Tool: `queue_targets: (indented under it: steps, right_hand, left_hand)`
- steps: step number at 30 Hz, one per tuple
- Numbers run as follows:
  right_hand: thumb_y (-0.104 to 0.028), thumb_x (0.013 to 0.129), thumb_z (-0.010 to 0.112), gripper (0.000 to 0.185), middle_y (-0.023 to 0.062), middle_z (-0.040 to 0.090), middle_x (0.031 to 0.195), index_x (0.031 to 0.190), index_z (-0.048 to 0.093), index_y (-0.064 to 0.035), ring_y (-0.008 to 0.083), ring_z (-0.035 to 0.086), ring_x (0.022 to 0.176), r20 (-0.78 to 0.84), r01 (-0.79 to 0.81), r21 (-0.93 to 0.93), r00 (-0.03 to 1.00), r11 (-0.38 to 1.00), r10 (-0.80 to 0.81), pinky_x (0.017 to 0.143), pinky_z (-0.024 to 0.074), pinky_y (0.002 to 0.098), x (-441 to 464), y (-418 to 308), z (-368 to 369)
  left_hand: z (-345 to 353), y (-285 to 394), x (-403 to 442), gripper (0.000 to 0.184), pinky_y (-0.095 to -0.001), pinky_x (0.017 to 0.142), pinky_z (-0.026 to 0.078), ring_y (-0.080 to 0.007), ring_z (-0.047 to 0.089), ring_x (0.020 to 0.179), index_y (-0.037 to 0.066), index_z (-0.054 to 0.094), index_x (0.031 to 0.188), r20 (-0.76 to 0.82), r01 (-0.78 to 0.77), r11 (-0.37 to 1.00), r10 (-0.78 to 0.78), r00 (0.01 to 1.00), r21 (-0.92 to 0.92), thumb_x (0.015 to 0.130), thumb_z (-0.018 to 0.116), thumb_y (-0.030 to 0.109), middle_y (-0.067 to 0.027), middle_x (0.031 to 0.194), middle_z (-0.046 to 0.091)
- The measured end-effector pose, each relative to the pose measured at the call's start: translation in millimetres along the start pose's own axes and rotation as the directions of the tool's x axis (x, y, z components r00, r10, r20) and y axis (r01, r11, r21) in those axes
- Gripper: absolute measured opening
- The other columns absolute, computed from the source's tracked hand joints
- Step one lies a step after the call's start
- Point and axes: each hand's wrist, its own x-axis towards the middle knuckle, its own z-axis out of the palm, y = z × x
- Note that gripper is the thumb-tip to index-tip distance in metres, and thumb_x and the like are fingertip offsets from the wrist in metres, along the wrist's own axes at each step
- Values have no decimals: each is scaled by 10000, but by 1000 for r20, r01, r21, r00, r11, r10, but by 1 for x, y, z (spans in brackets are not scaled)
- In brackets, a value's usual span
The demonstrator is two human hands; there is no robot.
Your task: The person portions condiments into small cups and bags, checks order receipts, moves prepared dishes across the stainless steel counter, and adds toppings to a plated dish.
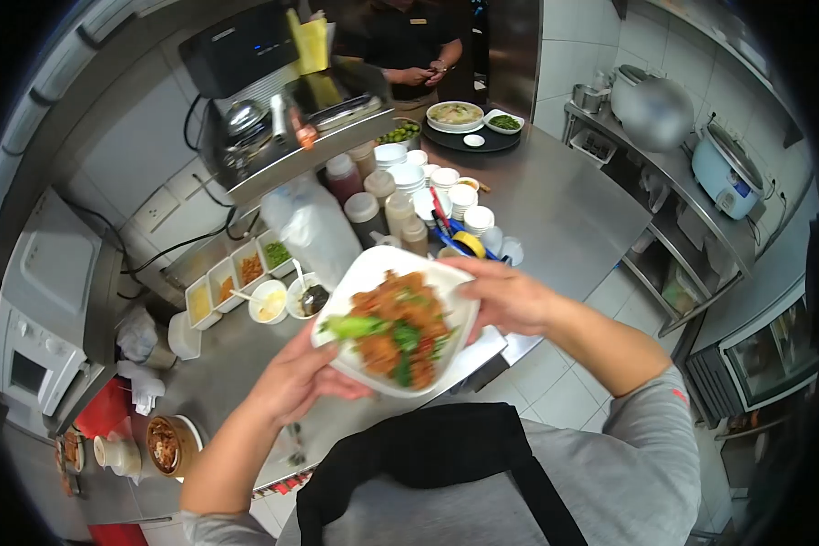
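Note:
A white squarish plate [350,362] of browned food with green vegetables is held up in front of my chest, above the steel counter [237,373]. My left hand [300,373] grips its lower left edge. At the upper right edge, my right hand [500,296] holds the same plate, thumb on the rim. Just beyond the plate stand squeeze bottles [399,214], stacked white cups [479,220] and a blue holder [448,240] with pens and yellow tape. Left of it are small bowls [268,301] and containers [223,280] of toppings.
A black round tray [491,144] with dishes lies at the counter's far end, where another person [409,55] stands. A shelf [309,136] overhangs the left side. At lower left is a bamboo steamer [189,446]. Steel shelving [682,223] with cookers stands at right.

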Motion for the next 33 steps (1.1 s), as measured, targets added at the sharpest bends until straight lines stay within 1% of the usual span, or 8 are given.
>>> queue_targets:
  steps: [3,9,14,19,24,28,32,33]
  right_hand:
    - [-65,866,387,490,175,564,1116,1348,316,-13,242,635,869,-182,45,31,983,999,-38,651,571,342,-38,-25,-83]
    - [-39,852,361,503,181,555,1109,1349,286,-21,247,633,842,-570,192,-38,802,981,-180,646,572,337,-39,-15,-259]
    - [-21,847,328,547,179,532,1114,1380,206,-27,254,620,808,-772,361,-17,588,932,-242,640,573,351,39,36,-407]
    - [-68,909,310,455,160,531,1124,1360,255,-79,244,614,836,-895,447,-15,393,895,-211,625,569,341,128,59,-496]
    - [-87,942,307,379,130,530,1139,1320,321,-92,234,610,855,-910,443,-57,346,895,-230,603,563,319,184,54,-544]
    - [-73,924,431,421,135,552,1063,1329,316,-78,200,616,736,-982,560,27,168,828,-81,595,543,278,223,49,-561]
    - [-61,884,479,432,37,515,772,1299,373,-2,113,506,572,-798,327,-495,196,805,-570,508,440,233,228,106,-576]
    - [-59,883,480,408,28,501,768,1278,398,-2,110,502,591,-778,344,-484,252,804,-576,524,440,231,222,114,-569]
  left_hand:
    - [50,18,69,650,-327,775,510,-227,619,927,200,-32,1453,167,-40,976,4,986,212,973,397,286,-189,1111,584]
    - [87,19,99,538,-310,865,455,-193,575,1027,45,274,1401,304,-226,924,129,944,308,925,485,178,-151,1154,583]
    - [73,-3,87,541,-313,849,465,-222,595,1007,-4,348,1347,-32,-259,925,279,960,279,889,540,211,-172,1096,609]
    - [64,-18,71,583,-323,814,483,-262,619,959,-31,374,1314,-413,-259,921,366,834,292,868,580,282,-196,1043,623]
    - [61,-23,63,591,-338,805,489,-267,622,948,-25,376,1314,-597,-204,937,339,727,284,865,588,296,-192,1043,622]
    - [69,-29,74,660,-291,722,522,-249,644,880,-11,373,1315,-655,-193,925,370,659,329,837,622,371,-171,1007,627]
    - [76,-40,77,606,-322,792,492,-259,623,941,-15,373,1319,-654,-202,929,363,664,311,854,600,302,-179,1042,621]
    - [78,-41,75,579,-337,823,479,-264,613,969,-18,374,1320,-649,-201,933,354,673,299,863,587,269,-183,1058,618]
